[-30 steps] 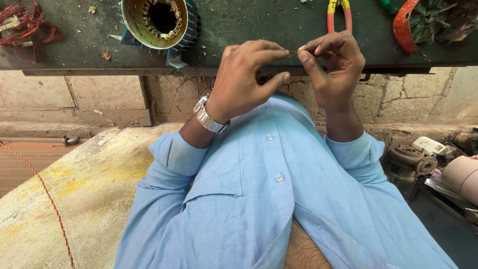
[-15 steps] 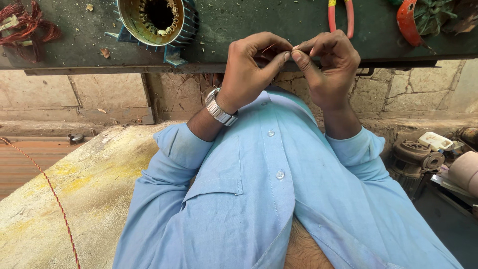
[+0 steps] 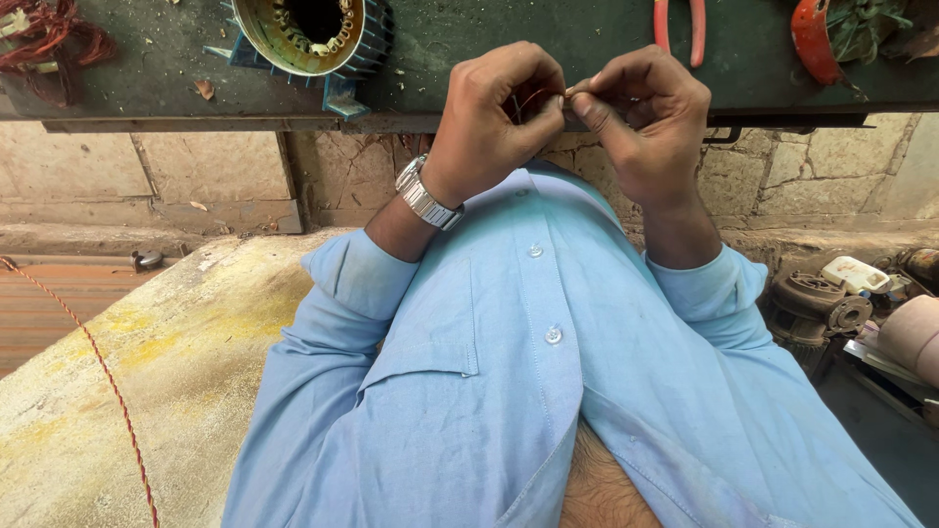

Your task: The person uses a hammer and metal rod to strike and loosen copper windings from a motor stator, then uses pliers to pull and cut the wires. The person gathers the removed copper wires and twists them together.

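I take the dark green workbench point(image 3: 147, 78) as my landmark. On its top, toward the left, sits the blue finned motor stator point(image 3: 313, 34) with copper windings showing inside its bore; at the bench's far left lies a tangle of reddish wire point(image 3: 49, 39), and right of the stator rest red-handled pliers point(image 3: 677, 24).

At the bench's near edge my two hands meet. My left hand point(image 3: 499, 122), a metal watch point(image 3: 425, 196) on its wrist, is curled tight, and my right hand point(image 3: 646, 117) is closed narrow, thumb against forefinger. Between them runs a thin copper wire point(image 3: 533, 98), pinched by both sets of fingertips, just in front of the bench edge.

I judge the wire light, springy and easy to kink, with a smooth coating that may slip. Gripping close to the working point, with fingertips rather than the palm, looks best.
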